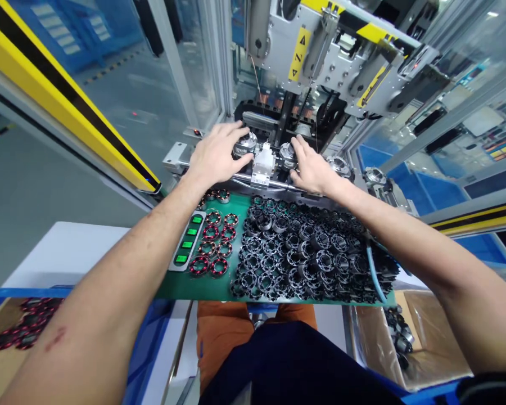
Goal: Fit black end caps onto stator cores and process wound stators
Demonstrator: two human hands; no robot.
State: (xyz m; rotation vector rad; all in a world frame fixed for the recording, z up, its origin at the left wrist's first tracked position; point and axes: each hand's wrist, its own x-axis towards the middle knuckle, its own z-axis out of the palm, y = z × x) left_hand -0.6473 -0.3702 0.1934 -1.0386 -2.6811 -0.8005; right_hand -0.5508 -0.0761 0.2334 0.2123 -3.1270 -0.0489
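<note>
My left hand (pixel 217 154) reaches into the machine, its fingers curled over a round silver part (pixel 245 144) seated on the left side of the fixture (pixel 263 166). My right hand (pixel 311 167) rests on the fixture's right side, fingers closed around a second round silver part (pixel 287 154). A white block sits between the two parts. Both forearms stretch forward over a green work surface (pixel 202 284).
A big heap of black ring-shaped parts (pixel 307 253) covers the green surface. Several red-wound rings (pixel 215 242) lie beside a strip of green lit buttons (pixel 188 241). Cardboard boxes sit at lower left (pixel 8 332) and lower right (pixel 425 337). A yellow-black guard bar (pixel 67 95) runs at left.
</note>
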